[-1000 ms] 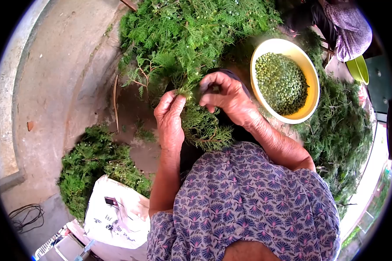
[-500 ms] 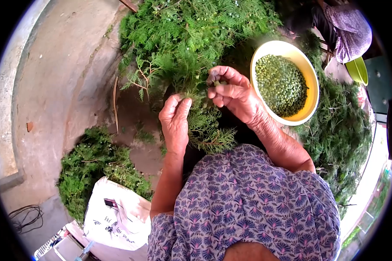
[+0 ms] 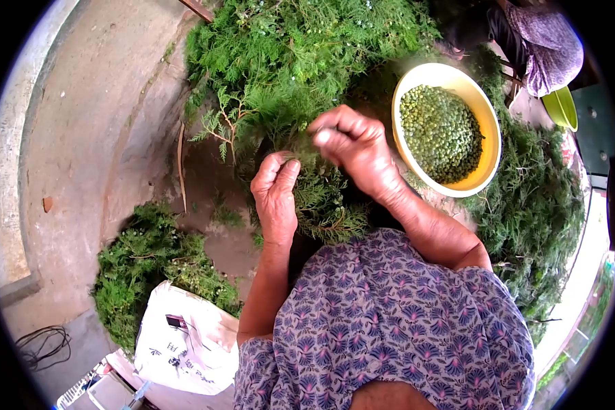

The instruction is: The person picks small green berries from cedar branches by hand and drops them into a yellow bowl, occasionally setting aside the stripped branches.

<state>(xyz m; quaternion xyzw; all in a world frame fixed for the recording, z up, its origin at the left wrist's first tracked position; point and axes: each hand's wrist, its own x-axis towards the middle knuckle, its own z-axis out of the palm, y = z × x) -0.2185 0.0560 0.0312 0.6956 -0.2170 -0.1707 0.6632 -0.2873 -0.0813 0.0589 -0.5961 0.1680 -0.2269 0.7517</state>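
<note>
My left hand [image 3: 275,195] pinches a green sprig [image 3: 295,149] between thumb and forefinger, below the large heap of green branches [image 3: 287,55]. Just to its right, my right hand [image 3: 355,147] is raised over the foliage, its fingers bent and blurred by motion; whether anything lies between them is hidden. Right of that hand stands a yellow basin [image 3: 488,113] holding many small round green berries [image 3: 441,130]. More cut branches [image 3: 335,222] lie under my hands, close to my lap.
A smaller branch pile [image 3: 143,263] and a white sack [image 3: 184,342] are at lower left. Further branches [image 3: 526,198] lie right of the basin. Another person [image 3: 547,48] sits at upper right beside a green basin [image 3: 560,109]. Black cable [image 3: 44,347] lies at far left.
My right hand has turned over and moved slightly left, nearer the sprig in my left hand. My left hand has barely moved.
</note>
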